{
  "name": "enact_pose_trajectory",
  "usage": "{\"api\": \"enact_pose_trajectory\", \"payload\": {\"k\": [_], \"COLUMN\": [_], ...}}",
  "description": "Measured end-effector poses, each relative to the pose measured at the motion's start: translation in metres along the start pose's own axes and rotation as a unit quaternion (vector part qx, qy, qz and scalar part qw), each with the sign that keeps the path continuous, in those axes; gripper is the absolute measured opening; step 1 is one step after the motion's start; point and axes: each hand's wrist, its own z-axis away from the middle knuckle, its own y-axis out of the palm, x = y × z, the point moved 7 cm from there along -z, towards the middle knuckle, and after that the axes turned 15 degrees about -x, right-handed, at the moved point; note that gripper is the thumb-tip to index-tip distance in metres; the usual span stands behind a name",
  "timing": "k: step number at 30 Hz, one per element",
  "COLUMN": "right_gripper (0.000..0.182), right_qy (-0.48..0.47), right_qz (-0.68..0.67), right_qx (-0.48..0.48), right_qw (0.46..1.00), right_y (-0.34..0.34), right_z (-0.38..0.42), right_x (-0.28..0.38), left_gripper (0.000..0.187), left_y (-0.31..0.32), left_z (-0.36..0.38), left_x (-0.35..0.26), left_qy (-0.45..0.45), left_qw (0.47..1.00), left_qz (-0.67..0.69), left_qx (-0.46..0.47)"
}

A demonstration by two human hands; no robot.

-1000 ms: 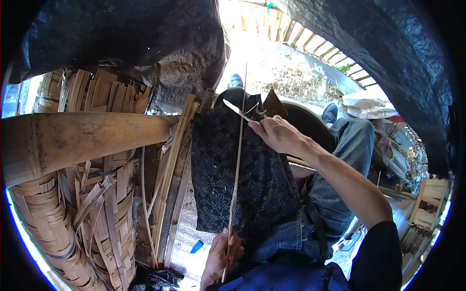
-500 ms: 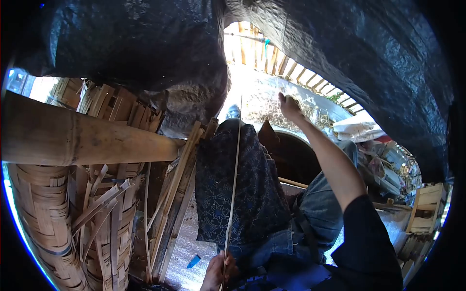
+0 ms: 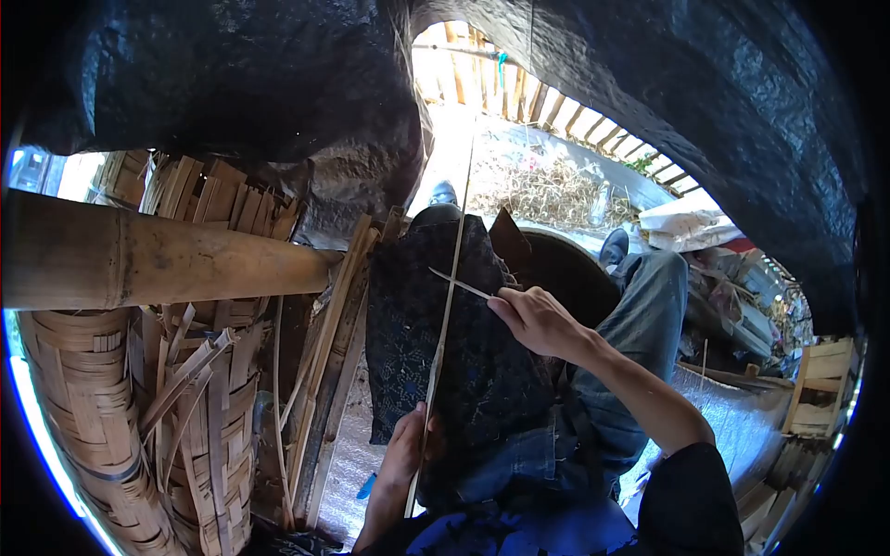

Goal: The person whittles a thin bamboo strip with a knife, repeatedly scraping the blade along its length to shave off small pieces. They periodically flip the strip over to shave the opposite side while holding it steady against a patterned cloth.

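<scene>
A long thin bamboo strip [image 3: 451, 301] runs lengthwise over the dark patterned cloth [image 3: 399, 371] on my lap. My left hand [image 3: 405, 448] is closed around the strip near its lower end, close to my body. In my right hand [image 3: 542, 322] is a knife [image 3: 461, 283], its narrow blade pointing left and lying across the strip at the height of the cloth's upper part. The handle is hidden inside my fingers. The far end of the strip fades into the bright light beyond my foot.
A thick bamboo pole [image 3: 213, 259] juts in from the left above a woven bamboo basket [image 3: 83, 417]. Split bamboo pieces [image 3: 324, 371] lean beside my left leg. Dark plastic sheeting [image 3: 260, 83] hangs overhead. A wooden crate [image 3: 820, 389] stands at the far right.
My right hand has come down and toward me from its outstretched position, bringing the knife over the strip. My left hand, still gripping the strip, has moved slightly up and forward.
</scene>
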Motion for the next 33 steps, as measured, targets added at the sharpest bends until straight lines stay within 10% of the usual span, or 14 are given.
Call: {"api": "enact_pose_trajectory", "payload": {"k": [6,14,17,19,21,24,33], "right_gripper": [0.041,0.040,0.039,0.042,0.039,0.037,0.040], "right_qy": [-0.053,0.030,0.065,0.030,-0.210,-0.025,0.013], "right_qz": [0.068,0.144,0.103,0.066,0.091,0.007,0.035], "right_qx": [0.025,-0.038,-0.080,-0.129,-0.186,-0.026,0.054], "right_qw": [0.996,0.988,0.989,0.989,0.955,0.999,0.998], "right_y": [0.020,0.016,0.009,0.004,-0.002,-0.007,0.006], "right_z": [-0.015,-0.087,-0.095,-0.089,-0.051,-0.020,0.030], "right_x": [0.001,-0.052,-0.065,-0.060,-0.011,0.007,0.016], "left_gripper": [0.036,0.032,0.034,0.034,0.035,0.037,0.040], "left_y": [0.008,0.016,0.017,0.005,0.000,0.003,0.021], "left_z": [0.017,0.029,0.025,0.021,0.014,0.008,0.011], "left_x": [0.013,0.020,0.009,-0.008,-0.011,-0.026,-0.042], "left_qy": [-0.183,-0.208,-0.170,-0.023,0.015,0.118,0.221], "left_qw": [0.935,0.897,0.933,0.998,0.990,0.946,0.869], "left_qz": [0.296,0.380,0.315,-0.002,-0.095,-0.274,-0.422], "left_qx": [0.071,0.087,0.050,-0.065,-0.102,-0.130,-0.130]}}
